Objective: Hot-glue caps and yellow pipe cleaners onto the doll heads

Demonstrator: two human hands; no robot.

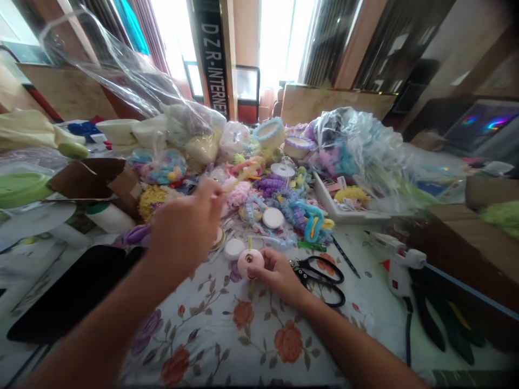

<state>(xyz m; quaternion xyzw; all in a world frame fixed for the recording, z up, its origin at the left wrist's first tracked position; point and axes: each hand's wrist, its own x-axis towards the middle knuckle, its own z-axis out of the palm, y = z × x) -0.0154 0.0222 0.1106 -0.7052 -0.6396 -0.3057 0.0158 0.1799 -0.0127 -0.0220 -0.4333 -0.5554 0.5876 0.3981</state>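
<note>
My right hand (279, 273) pinches a small round pink piece (250, 263) with a dark-rimmed hole in its middle, held low over the flowered tablecloth. A short yellowish strand stands up from its top edge. My left hand (184, 224) is raised to the left and blurred by motion, its fingers closed around one end of a pale yellow strip (242, 177). Beside the pink piece lies a white round lid (234, 248). Black-handled scissors (320, 275) rest just right of my right hand.
A heap of fluffy coloured yarn (275, 186) and plastic bags (352, 140) fills the back. On the right lie a glue gun (401, 270), dark-handled pliers (430, 319) and a cardboard box (466, 259). A black tray-like slab (68, 297) sits at left.
</note>
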